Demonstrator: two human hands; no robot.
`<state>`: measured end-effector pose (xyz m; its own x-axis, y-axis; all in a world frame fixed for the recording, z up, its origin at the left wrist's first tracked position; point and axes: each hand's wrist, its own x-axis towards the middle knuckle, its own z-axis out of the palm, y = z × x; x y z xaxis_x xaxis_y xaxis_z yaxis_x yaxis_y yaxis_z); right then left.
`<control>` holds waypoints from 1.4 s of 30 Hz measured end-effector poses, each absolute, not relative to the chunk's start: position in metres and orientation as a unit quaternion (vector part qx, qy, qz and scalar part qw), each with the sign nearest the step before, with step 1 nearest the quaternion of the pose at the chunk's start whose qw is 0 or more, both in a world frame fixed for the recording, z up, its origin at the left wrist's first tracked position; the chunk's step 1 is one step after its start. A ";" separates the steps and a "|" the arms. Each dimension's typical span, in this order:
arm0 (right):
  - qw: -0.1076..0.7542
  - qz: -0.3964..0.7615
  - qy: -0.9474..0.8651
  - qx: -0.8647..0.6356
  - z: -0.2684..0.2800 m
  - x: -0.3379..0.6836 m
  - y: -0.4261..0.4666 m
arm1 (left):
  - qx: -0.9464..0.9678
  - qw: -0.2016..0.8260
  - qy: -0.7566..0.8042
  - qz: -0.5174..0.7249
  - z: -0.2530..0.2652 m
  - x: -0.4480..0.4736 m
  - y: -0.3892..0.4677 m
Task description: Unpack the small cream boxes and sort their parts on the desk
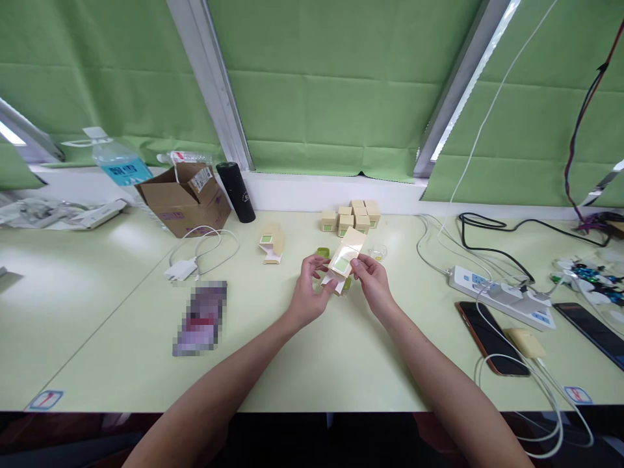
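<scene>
Between my two hands is a small cream cardboard box (pixel 348 252) with a green-bordered label, tilted and with an end flap folded out. My left hand (pixel 309 292) grips its lower left side, the thumb on the white flap. With closed fingers my right hand (pixel 374 281) pinches the right edge. A small green item (pixel 322 251) lies just behind my left fingers, and another green piece (pixel 346 284) shows partly under the box. Beyond my right hand sits a clear round plastic piece (pixel 377 252) with a yellow centre.
Several closed cream boxes (pixel 358 218) stand at the back. An unfolded box (pixel 272 242) lies left of my hands. Farther left are a pixelated flat item (pixel 201 318), a charger (pixel 182 269), a carton (pixel 188 205) and a black bottle (pixel 236 192). A power strip (pixel 500 296) and phone (pixel 492 338) lie right.
</scene>
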<state>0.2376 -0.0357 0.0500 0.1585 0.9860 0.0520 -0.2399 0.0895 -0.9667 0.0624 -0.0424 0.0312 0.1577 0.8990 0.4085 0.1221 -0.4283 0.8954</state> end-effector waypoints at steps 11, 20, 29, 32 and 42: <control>0.604 0.507 -0.412 -0.455 0.048 0.242 -0.034 | 0.692 0.281 0.355 0.562 0.021 0.063 -0.043; 0.594 0.540 -0.436 -0.408 0.054 0.240 -0.038 | 0.742 0.179 0.331 0.555 0.017 0.057 -0.038; 0.560 0.563 -0.468 -0.389 0.060 0.234 -0.045 | 0.691 0.279 0.315 0.588 0.018 0.059 -0.038; 0.566 0.565 -0.461 -0.385 0.060 0.234 -0.047 | 0.675 0.320 0.305 0.591 0.020 0.060 -0.040; 0.620 0.475 -0.449 -0.434 0.055 0.234 -0.045 | 0.554 0.480 0.290 0.615 0.035 0.063 -0.043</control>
